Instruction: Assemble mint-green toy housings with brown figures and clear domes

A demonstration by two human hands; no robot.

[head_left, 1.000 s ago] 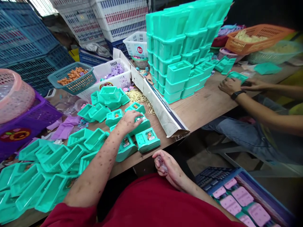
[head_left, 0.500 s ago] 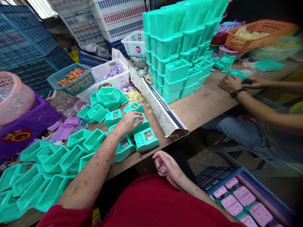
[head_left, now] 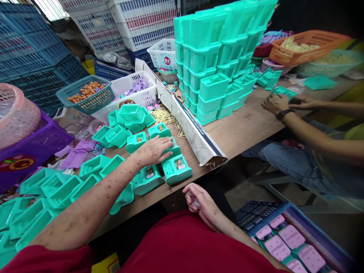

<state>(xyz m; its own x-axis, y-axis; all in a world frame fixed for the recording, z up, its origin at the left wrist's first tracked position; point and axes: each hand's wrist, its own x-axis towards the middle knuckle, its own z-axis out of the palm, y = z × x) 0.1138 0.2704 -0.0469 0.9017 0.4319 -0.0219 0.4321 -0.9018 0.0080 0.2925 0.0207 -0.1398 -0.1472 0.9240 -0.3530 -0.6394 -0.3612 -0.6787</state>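
Observation:
My left hand point(head_left: 155, 149) lies palm down with fingers stretched out over a teal plastic case point(head_left: 174, 151), covering much of it. Around it stand further teal cases: one with a clear round window and a small label point(head_left: 179, 167) by the table edge, a similar one point(head_left: 148, 178) beside it, and two with small orange pieces, one at the back point(head_left: 159, 129) and one to the left point(head_left: 137, 141). Close to my body, my right hand point(head_left: 203, 204) is curled round clear plastic pieces point(head_left: 195, 201); their exact shape is hidden by the fingers.
Open teal shells point(head_left: 61, 187) crowd the left; one point(head_left: 123, 199) juts past the table edge under my forearm. A cardboard strip point(head_left: 193, 129) divides the table before tall teal stacks point(head_left: 199, 57). A co-worker's hands point(head_left: 277, 103) work at right. A blue crate point(head_left: 256, 218) stands low right.
My left fingers have flattened and spread over the case, and the forearm has dropped lower. A teal shell beneath it now sticks out over the edge. My right hand stays put.

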